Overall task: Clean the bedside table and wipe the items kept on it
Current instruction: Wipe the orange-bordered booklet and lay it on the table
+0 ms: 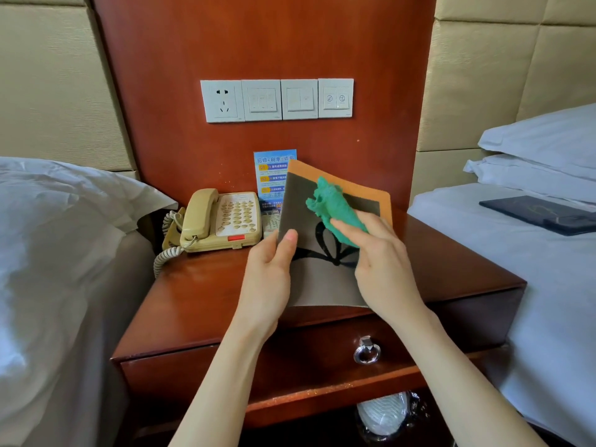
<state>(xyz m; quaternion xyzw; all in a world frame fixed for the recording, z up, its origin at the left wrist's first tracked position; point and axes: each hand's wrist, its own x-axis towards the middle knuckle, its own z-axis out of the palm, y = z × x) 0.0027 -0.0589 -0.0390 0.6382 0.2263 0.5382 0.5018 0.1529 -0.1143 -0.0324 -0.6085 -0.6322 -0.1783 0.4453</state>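
A grey booklet (319,282) with an orange border and a black flower drawing is tilted up over the wooden bedside table (200,295). My left hand (271,272) grips its left edge, thumb on the cover. My right hand (383,262) holds a crumpled green cloth (335,208) pressed against the upper part of the cover. A beige corded telephone (222,221) sits at the table's back left. A blue printed card (272,179) leans against the wooden wall panel behind, partly hidden by the booklet.
Beds with white linen flank the table on both sides. A dark folder (541,214) lies on the right bed. Sockets and switches (277,100) sit on the panel above. The drawer has a metal ring pull (367,350); wrapped slippers (383,414) lie in the shelf below.
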